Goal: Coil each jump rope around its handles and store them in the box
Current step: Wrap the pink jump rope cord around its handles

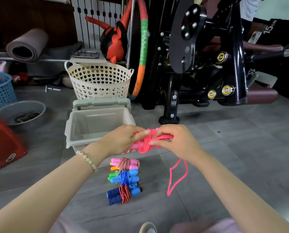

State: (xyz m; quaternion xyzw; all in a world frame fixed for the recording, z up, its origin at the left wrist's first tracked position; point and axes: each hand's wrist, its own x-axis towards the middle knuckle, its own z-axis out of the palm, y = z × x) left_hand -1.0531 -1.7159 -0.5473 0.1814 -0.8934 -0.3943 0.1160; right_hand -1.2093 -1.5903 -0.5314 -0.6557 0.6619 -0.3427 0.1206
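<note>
Sitting on the grey floor [224, 157], the box [78, 142] is open, and the part I can see looks empty. Its lid [101, 103] lies just behind it, on the far side, so I think the box is ready for ropes to go in. Nearer the person lies a pile of coiled ropes [123, 180]. I guess they wait there to be put away together. Above the pile, just right of the box, the left hand [121, 140] grips the pink handles [134, 146] to keep them side by side. The right hand [175, 142] pinches the pink jump rope [148, 140] in its fingers to hold the turns tight. A loose loop [177, 179] hangs down, not wound yet. The hands hide most of the handles, and I cannot count the ropes in the pile.
</note>
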